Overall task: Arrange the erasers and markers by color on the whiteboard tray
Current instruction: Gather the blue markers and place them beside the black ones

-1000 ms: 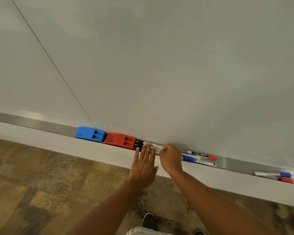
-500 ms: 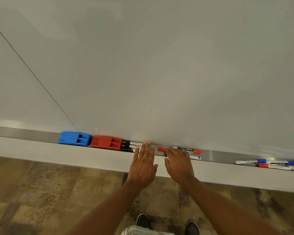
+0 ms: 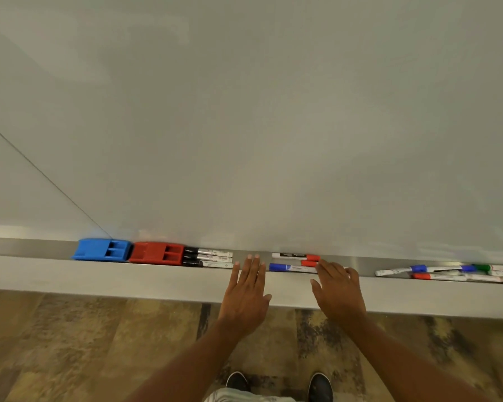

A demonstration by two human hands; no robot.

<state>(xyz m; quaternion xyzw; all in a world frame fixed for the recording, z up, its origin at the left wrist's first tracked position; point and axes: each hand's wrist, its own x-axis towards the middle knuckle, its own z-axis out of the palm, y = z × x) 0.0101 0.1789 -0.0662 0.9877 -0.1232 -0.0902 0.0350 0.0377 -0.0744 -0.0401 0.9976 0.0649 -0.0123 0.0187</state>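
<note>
Reaching forward from below, both bare forearms stretched toward the long brushed-metal tray (image 3: 41,247) that ran along the foot of the white glossy whiteboard (image 3: 244,126). The left hand (image 3: 246,291) lay flat and wide, palm down, fingers straight and close together, their tips at the tray's front lip in a bare gap between marker groups — it held nothing. The right hand (image 3: 339,291) sat just beside it, also palm down and spread, fingers slightly bent; its fingertips (image 3: 321,266) rested on the white marker with a blue cap (image 3: 292,267). Whether it pinched that marker or only touched it, I could not tell.

Behind that one lay a white marker with a red cap (image 3: 295,256) against the board, and a second red cap (image 3: 308,262) peeked out beside the fingers. To the left, a blue plastic eraser (image 3: 102,250) and a red plastic eraser (image 3: 157,252) sat touching end to end, with three black-capped markers (image 3: 208,258) stacked side by side against the red one. Far right — well apart from the hands — lay a loose cluster of blue, red and green markers (image 3: 447,273). Dark shoes (image 3: 320,385) showed on the mottled brown floor (image 3: 70,343).
</note>
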